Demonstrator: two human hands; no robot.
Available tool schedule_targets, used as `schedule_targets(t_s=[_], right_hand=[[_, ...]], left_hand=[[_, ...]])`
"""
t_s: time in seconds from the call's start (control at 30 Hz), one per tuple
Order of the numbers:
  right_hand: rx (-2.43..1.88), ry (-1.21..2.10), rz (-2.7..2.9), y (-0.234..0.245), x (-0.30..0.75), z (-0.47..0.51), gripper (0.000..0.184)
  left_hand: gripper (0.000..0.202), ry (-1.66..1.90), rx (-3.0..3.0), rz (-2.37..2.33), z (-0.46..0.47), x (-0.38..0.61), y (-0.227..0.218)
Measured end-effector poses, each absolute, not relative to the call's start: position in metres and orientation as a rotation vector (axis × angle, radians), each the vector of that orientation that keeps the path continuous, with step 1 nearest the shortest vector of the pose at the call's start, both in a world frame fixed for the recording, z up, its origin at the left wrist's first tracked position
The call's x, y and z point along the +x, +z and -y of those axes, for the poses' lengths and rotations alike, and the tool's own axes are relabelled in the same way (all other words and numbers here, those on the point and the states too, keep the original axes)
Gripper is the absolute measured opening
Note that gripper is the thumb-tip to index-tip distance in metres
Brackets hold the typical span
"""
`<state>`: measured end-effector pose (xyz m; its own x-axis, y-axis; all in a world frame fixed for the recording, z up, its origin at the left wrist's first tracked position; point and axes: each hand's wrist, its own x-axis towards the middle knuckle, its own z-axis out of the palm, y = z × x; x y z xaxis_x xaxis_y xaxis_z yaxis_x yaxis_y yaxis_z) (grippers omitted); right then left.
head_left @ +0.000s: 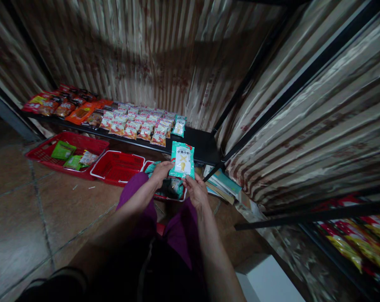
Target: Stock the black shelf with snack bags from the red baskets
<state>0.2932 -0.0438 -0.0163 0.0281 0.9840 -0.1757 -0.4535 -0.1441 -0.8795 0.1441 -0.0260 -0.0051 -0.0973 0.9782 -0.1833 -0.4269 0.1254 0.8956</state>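
Note:
A teal and white snack bag point(182, 161) is held upright between my two hands, in front of the black shelf point(200, 144). My left hand point(162, 173) grips its left edge, and my right hand point(195, 188) pinches its lower right corner. Below the bag, partly covered by my hands, a red basket point(168, 198) contains more teal bags point(176, 186). Another teal snack bag point(179, 126) stands on the shelf, at the right end of rows of white and orange snack bags point(139, 121).
Red and orange snack packs point(64, 105) fill the shelf's left end. On the floor are a red basket point(117, 167) and a larger red basket point(41, 153) with green packs point(64, 150). Books point(223, 184) lie under the shelf. A black frame bar point(303, 220) and white box point(271, 281) are at right.

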Motion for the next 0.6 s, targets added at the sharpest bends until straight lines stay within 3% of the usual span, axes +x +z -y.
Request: schedule_targets(t_s=[0.23, 0.43, 0.6], right_hand=[[-1.036, 1.359, 0.693, -0.025, 0.29, 0.046, 0.041], [-1.138, 1.198, 0.775, -0.031, 0.282, 0.046, 0.053], [-1.183, 1.087, 0.891, -0.037, 0.282, 0.045, 0.054]], left_hand=[[0.024, 1.389, 0.776, -1.078, 0.026, 0.147, -0.004], [0.052, 1.491, 0.937, -1.321, 0.023, 0.153, 0.005], [0.063, 1.554, 1.155, -1.421, 0.021, 0.154, 0.005]])
